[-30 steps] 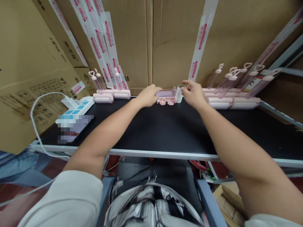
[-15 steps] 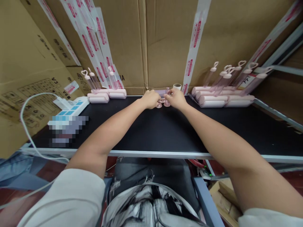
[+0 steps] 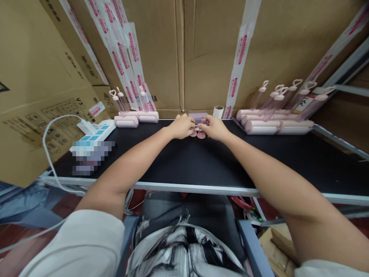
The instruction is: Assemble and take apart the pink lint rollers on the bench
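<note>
Both hands meet near the back of the black tabletop. My left hand (image 3: 184,127) is closed, fingers curled round a small pink part that they mostly hide; a pale round end shows below its fingertips. My right hand (image 3: 215,127) pinches a translucent pink piece with a round, flared end (image 3: 201,135), close beside the left fingers. Whether the two parts are joined, I cannot tell. Just behind the fingers is a lilac, block-like thing (image 3: 197,117), partly covered by them.
A white tube (image 3: 218,112) stands beyond my right hand. Pink rollers with upright clear handles and heart-shaped loops sit in a left group (image 3: 127,121) and a right group (image 3: 263,127). A power strip (image 3: 99,132) with a white cable lies left. Cardboard (image 3: 207,57) walls the back.
The view has shifted slightly, so the scene sits a little lower and farther right. Both hands stay together over the pink parts, which have turned or shifted slightly between the fingers.
</note>
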`<control>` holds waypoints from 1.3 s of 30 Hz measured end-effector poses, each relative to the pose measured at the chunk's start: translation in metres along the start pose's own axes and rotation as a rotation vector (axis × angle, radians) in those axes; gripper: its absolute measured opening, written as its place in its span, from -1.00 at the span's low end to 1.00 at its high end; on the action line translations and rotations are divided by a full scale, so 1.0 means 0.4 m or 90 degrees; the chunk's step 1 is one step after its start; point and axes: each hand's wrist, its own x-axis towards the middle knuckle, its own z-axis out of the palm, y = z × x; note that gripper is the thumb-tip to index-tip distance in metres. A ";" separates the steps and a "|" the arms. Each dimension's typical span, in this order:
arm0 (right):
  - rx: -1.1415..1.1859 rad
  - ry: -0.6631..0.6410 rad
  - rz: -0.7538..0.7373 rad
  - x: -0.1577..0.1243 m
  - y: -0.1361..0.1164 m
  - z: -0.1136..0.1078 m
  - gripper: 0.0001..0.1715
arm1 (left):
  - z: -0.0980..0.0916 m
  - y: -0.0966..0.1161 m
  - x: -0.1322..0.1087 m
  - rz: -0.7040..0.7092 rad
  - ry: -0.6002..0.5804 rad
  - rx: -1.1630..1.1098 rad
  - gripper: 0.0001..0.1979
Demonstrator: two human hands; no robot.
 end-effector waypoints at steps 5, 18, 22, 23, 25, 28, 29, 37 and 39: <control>0.064 0.094 -0.024 -0.003 -0.011 -0.019 -0.80 | -0.003 0.003 -0.034 -0.067 0.170 -0.119 -0.76; 0.603 0.050 -0.030 -0.080 -0.119 -0.036 -0.43 | -0.034 -0.023 -0.139 -0.164 0.285 -0.923 -0.82; 0.599 0.046 -0.049 -0.082 -0.113 -0.036 -0.40 | -0.039 -0.022 -0.145 -0.105 0.266 -0.977 -0.69; 0.591 0.045 -0.054 -0.080 -0.109 -0.036 -0.39 | -0.040 -0.023 -0.146 -0.093 0.252 -0.977 -0.64; 0.554 0.044 -0.068 -0.076 -0.097 -0.038 -0.39 | -0.042 -0.031 -0.148 -0.072 0.222 -0.956 -0.55; 0.419 0.020 -0.128 -0.068 -0.074 -0.044 -0.47 | -0.041 -0.046 -0.150 -0.051 0.205 -0.866 -0.50; 0.354 0.012 -0.155 -0.065 -0.066 -0.047 -0.51 | -0.041 -0.049 -0.151 -0.047 0.207 -0.827 -0.52; 0.014 -0.126 -0.320 -0.070 -0.047 -0.030 -0.45 | -0.029 -0.027 -0.158 0.021 0.122 -0.496 -0.70; -0.002 -0.118 -0.346 -0.071 -0.044 -0.024 -0.41 | -0.029 -0.020 -0.158 0.031 0.116 -0.474 -0.71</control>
